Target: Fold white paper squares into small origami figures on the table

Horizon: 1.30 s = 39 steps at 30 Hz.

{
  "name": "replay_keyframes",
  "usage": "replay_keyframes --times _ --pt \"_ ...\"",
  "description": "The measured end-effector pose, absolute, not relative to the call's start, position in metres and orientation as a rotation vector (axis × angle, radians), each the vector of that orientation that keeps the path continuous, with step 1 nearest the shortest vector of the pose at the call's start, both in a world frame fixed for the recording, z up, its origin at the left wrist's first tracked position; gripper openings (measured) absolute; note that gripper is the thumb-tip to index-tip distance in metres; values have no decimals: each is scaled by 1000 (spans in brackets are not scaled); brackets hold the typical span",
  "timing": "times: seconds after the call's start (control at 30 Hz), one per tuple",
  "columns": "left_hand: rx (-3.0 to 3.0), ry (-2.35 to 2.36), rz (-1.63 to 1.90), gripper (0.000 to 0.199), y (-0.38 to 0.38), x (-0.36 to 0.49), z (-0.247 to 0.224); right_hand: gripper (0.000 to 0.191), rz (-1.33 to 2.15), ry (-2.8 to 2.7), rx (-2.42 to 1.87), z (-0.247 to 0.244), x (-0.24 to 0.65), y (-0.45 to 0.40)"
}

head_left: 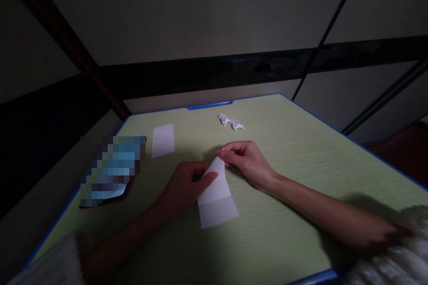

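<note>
A white sheet of paper [219, 202] is held between my two hands above the table. Its far end narrows to a point, and a crease runs across its near part. My left hand [187, 187] grips the paper's left side, thumb on top and fingers beneath. At the pointed far end, my right hand [249, 162] pinches the tip between thumb and fingers. Beyond my hands lie two small folded paper figures [236, 124], close together. Another flat white sheet [163, 140] rests on the table to the left.
A light green table [301, 160] with a blue edge carries everything. On its left side lies a blurred-out rectangular object [113, 169] with a dark red edge. Behind the table stand pale panels with a dark horizontal band [207, 71].
</note>
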<state>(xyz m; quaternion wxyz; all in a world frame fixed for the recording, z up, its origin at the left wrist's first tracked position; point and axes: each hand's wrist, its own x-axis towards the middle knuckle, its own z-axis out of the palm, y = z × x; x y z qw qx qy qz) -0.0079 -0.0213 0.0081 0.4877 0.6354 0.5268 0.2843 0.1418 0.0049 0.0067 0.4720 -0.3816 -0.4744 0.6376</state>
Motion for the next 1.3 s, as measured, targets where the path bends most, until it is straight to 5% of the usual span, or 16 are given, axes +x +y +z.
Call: replay_keyframes --times 1.3 --pt "1467 1215 614 25 -20 -9 12 20 1461 -1236 -805 7 144 3"
